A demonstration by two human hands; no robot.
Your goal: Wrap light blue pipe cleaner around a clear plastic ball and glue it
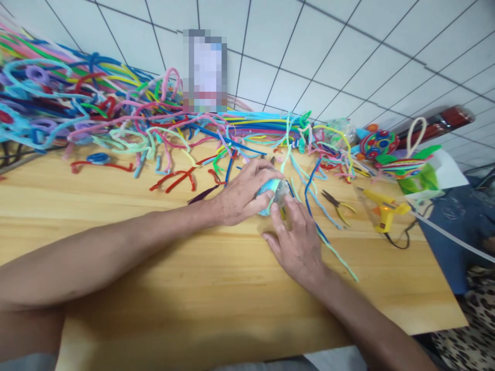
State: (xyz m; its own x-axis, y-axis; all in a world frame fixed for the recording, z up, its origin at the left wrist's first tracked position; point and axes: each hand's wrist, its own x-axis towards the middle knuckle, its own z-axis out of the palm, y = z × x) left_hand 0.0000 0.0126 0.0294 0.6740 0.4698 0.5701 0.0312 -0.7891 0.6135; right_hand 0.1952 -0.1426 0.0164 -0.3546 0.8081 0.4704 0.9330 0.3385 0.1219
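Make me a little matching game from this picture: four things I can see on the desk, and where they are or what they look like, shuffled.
1. Glue gun
2. Pliers
3. Blue oval
4. Blue-green piece

A. Next to a red fuzzy strip
B. Touched by the left hand and right hand
C. Yellow-bodied, near the desk's right edge
D. Dark-tipped, with yellow handles

Pairs: 1-C, 2-D, 3-A, 4-B

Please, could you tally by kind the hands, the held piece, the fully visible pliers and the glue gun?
Left hand and right hand: 2
Blue-green held piece: 1
Fully visible pliers: 1
Yellow glue gun: 1
Total: 5
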